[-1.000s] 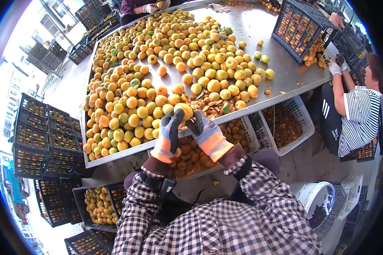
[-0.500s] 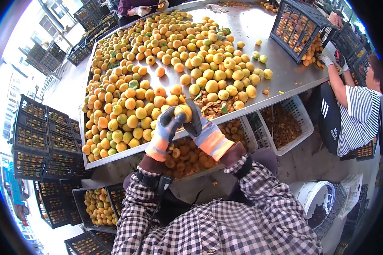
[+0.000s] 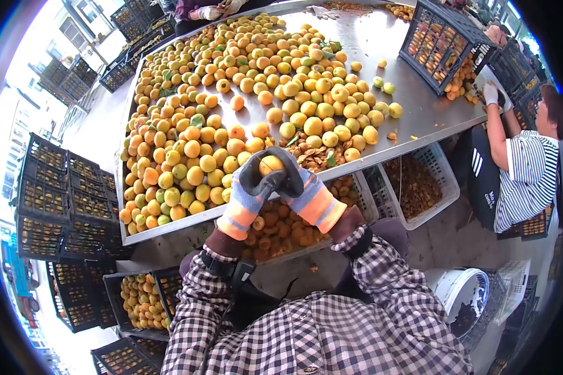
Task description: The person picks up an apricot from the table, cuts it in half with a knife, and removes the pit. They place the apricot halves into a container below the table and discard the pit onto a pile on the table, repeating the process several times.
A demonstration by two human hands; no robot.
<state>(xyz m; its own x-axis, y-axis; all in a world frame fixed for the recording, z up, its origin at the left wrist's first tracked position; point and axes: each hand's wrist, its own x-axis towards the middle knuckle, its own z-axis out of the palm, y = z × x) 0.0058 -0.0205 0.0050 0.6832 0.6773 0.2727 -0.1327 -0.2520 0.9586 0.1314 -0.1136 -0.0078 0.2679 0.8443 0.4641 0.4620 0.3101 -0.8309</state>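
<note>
Both of my hands wear grey and orange gloves with dark fingertips and meet at the near edge of the metal table (image 3: 419,128). Between them is one yellow-orange fruit (image 3: 270,165). My left hand (image 3: 251,187) wraps its fingers round the fruit's left side. The fingers of my right hand (image 3: 297,181) curl over its right side; whether they hold a tool is hidden. Loose fruit (image 3: 194,150) covers the table's left and middle. Peels and halved pieces (image 3: 313,152) lie just right of my hands. Below them a crate of halved fruit (image 3: 281,234) is partly covered by my arms.
A white crate of dried-looking scraps (image 3: 419,187) stands under the table's right side. A black crate (image 3: 441,47) spills fruit beside a seated person (image 3: 525,162) in a striped shirt. Stacked black crates (image 3: 62,194) are at left, a white bucket (image 3: 460,300) at lower right.
My fingers have closed further round the fruit, and both hands sit slightly closer together. The striped-shirt person's hands and the far person's hands at the top have shifted a little.
</note>
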